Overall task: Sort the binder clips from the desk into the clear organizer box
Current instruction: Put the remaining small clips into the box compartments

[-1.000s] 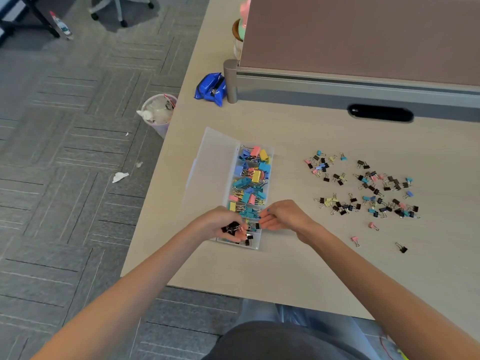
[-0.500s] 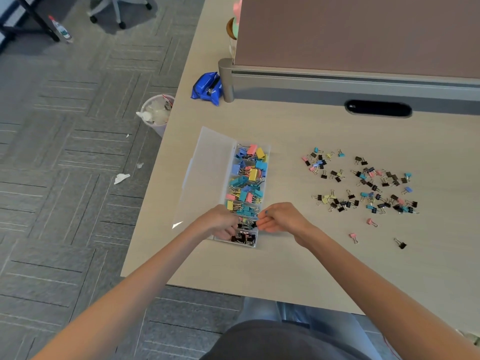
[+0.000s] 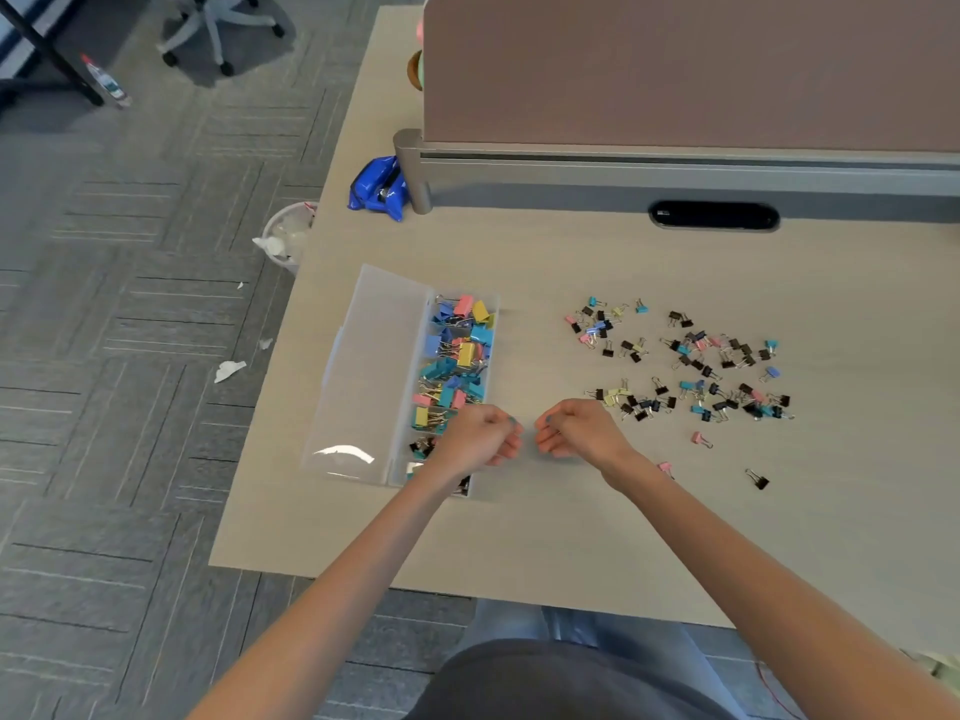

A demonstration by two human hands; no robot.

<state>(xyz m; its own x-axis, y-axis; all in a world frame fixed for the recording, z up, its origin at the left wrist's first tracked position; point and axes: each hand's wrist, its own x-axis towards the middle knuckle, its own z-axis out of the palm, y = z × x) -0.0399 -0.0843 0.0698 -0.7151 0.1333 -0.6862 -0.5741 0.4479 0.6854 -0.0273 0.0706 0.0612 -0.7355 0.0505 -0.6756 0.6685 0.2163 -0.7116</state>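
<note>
I am holding my left hand (image 3: 480, 433) and right hand (image 3: 576, 428) loosely curled, contents indiscernible, beside the clear organizer box (image 3: 457, 387) near the desk's (image 3: 571, 537) left edge; loose binder clips (image 3: 691, 366) are waiting toward the right, best pinched singly.

Worktop (image 3: 571, 252): pale beige wood grain. Organizer box (image 3: 363, 376), frame centre-left: clear, frosted lid; holds large binder clips (image 3: 460, 350) in blue, teal, yellow, pink, with black ones at its lower end. Small loose clips (image 3: 696, 366), centre-right: mostly black, some pink, light blue, pale yellow. Divider panel (image 3: 675, 70), upper right: dusty brown, grey rail. Blue packet (image 3: 376, 187). Floor (image 3: 130, 459): grey carpet, striped block pattern.
</note>
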